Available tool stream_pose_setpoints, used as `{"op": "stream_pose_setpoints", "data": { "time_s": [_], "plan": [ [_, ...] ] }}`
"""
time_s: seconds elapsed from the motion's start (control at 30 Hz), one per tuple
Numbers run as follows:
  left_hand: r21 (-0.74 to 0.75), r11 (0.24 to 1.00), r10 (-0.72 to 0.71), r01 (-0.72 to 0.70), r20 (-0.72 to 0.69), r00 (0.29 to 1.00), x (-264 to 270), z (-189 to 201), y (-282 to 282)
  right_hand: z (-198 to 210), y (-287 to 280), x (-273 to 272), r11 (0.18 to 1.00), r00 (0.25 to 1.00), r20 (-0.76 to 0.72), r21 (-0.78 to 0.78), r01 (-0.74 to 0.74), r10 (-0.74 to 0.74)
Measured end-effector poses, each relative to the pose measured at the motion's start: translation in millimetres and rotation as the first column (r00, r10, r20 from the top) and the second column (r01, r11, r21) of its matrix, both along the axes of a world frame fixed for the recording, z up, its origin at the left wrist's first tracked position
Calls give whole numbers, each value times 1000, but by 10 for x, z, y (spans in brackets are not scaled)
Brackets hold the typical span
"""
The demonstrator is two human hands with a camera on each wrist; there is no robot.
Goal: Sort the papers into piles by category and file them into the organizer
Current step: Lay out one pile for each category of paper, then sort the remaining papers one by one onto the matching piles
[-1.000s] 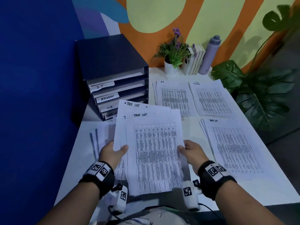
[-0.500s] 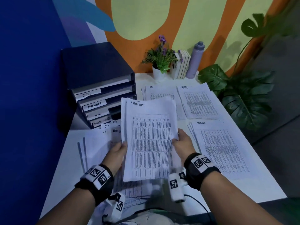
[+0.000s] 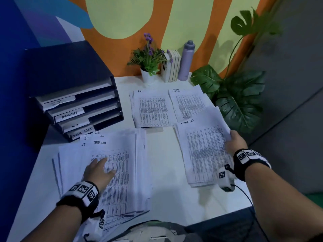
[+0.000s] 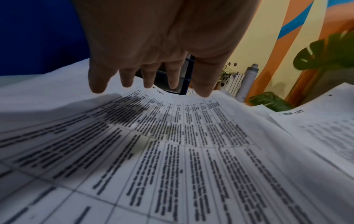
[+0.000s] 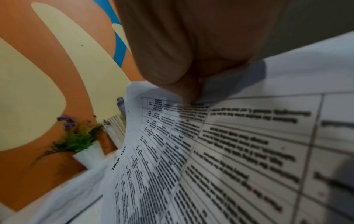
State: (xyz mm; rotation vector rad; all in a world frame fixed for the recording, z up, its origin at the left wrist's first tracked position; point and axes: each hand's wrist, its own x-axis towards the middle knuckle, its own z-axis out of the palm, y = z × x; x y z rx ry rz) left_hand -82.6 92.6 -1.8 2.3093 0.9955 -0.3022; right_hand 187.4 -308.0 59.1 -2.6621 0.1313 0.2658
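My right hand (image 3: 233, 142) pinches the right edge of a printed "Task List" sheet (image 3: 204, 151) over the task-list pile at the right of the white table (image 3: 167, 198); the right wrist view shows thumb and fingers (image 5: 184, 78) closed on that sheet (image 5: 239, 159). My left hand (image 3: 99, 169) lies with straight fingers on the unsorted stack (image 3: 120, 180) at the left; its fingers (image 4: 153, 75) hover just above the top page (image 4: 172, 151). The dark organizer (image 3: 70, 88) with trays labelled IT, ADMIN, H.R and TASK LIST stands at the back left.
An H.R pile (image 3: 150, 109) and an ADMIN pile (image 3: 188, 102) lie at the back of the table. Behind them stand a small potted plant (image 3: 148, 67), several books (image 3: 172, 66) and a grey bottle (image 3: 186, 61). A large leafy plant (image 3: 239, 98) crowds the table's right edge.
The sheet held up in both hands has gone right with my right hand, down over the task-list pile. My left hand let go and dropped onto the unsorted stack.
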Motion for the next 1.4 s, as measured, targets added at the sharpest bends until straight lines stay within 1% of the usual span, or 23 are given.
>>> {"op": "stream_pose_setpoints", "data": {
  "time_s": [0.17, 0.27, 0.33, 0.37, 0.4, 0.47, 0.5, 0.53, 0.6, 0.67, 0.73, 0.8, 0.87, 0.9, 0.97, 1.03, 1.1, 1.13, 1.17, 1.23, 1.27, 1.33, 1.4],
  "plan": [
    [72, 997, 2, 10, -163, 987, -64, -73, -39, -75, -259, 186, 991, 999, -40, -137, -1, -4],
    [105, 994, 20, 4, -232, 972, -164, -57, -94, -116, -131, 173, 965, 999, -31, -261, -27, 20],
    [83, 997, 19, 1, -250, 968, -230, -47, -116, -135, 106, 108, 955, 994, 0, -279, -103, 108],
    [66, 998, 9, 9, -268, 963, -258, -44, -124, -135, 261, 45, 961, 986, 13, -223, -160, 168],
    [52, 998, -6, 22, -287, 958, -284, -48, -130, -154, 429, -30, 964, 971, 15, -126, -234, 237],
    [29, 999, -34, 45, -311, 950, -328, -70, -152, -185, 792, -272, 921, 924, -19, 91, -378, 381],
    [18, 998, -50, 58, -313, 948, -352, -72, -168, -198, 981, -438, 890, 901, -55, 197, -412, 430],
    [9, 997, -66, 73, -311, 948, -374, -71, -193, -225, 1158, -614, 856, 880, -111, 317, -409, 462],
    [-3, 994, -104, 108, -299, 949, -422, -63, -251, -235, 1482, -965, 805, 807, -297, 495, -327, 510],
    [-13, 989, -144, 146, -282, 949, -468, -50, -308, -261, 1731, -1242, 785, 715, -414, 539, -306, 564],
    [-22, 981, -192, 194, -269, 944, -509, -34, -368, -302, 1916, -1426, 785, 667, -447, 500, -367, 597],
    [-38, 970, -243, 241, -222, 944, -543, -18, -413, -349, 2054, -1521, 805, 693, -417, 379, -456, 588],
    [-71, 961, -274, 268, -99, 957, -564, -7, -416, -421, 2128, -1531, 829, 767, -316, 266, -492, 557],
    [-88, 962, -263, 260, -18, 965, -570, 0, -397, -447, 2141, -1517, 834, 797, -253, 234, -501, 549],
    [-92, 980, -168, 177, 102, 980, -583, 17, -312, -496, 2115, -1461, 845, 834, -168, 215, -489, 526],
    [-77, 997, -2, 11, 120, 993, -600, 28, -179, -494, 2058, -1411, 867, 876, -146, 285, -408, 460],
    [-72, 987, 150, -145, 67, 986, -609, 36, -53, -472, 1989, -1366, 863, 915, -175, 431, -262, 364],
    [-74, 979, 195, -191, 43, 980, -607, 44, -8, -463, 1961, -1345, 850, 924, -210, 495, -181, 319],
    [-90, 971, 224, -220, 46, 973, -593, 43, 29, -470, 1933, -1326, 831, 927, -249, 546, -105, 280],
    [-179, 955, 263, -237, 138, 955, -562, 35, 77, -517, 1887, -1306, 797, 914, -330, 604, 13, 235],
    [-230, 943, 282, -239, 178, 943, -549, 32, 88, -555, 1867, -1297, 789, 910, -349, 613, 39, 226],
    [-329, 907, 335, -262, 187, 924, -535, 62, 91, -577, 1851, -1314, 789, 906, -356, 613, 42, 228],
    [-349, 895, 360, -276, 203, 911, -515, 93, 94, -583, 1835, -1335, 798, 902, -362, 602, 34, 235]
  ]
}}
